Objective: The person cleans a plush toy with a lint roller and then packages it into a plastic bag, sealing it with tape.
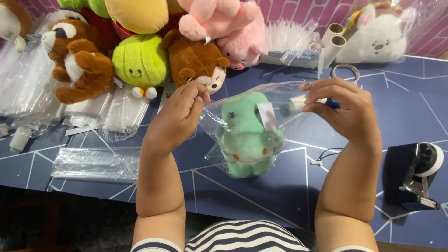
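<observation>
A green plush toy [245, 140] sat inside a clear plastic bag [284, 100], held up above the dark blue table [261, 191] by both hands. The left hand [179, 116] was pinched closed on the bag's upper corner to the left of the green toy, fingertips pressed together on the film. The right hand [347, 109] gripped the bag's other top corner, to the right of the toy, its fingers curled shut around the plastic and around a small object with a blue tip — what it was I could not tell. A white tag [267, 115] hung against the toy's head.

Behind the green toy, a row of other stuffed animals lined the far edge of the table: a brown plush [196, 58] just behind the left hand, a lime-green round plush [140, 60] further left, a brown-and-white one [77, 63] beyond that, and a pink plush [228, 28] above. A white plush in a bag [378, 35] lay far to the right. Left of the green toy lay a stack of flat empty clear bags [95, 163]. Well to its right stood a black tape dispenser [413, 175] — near the table's edge.
</observation>
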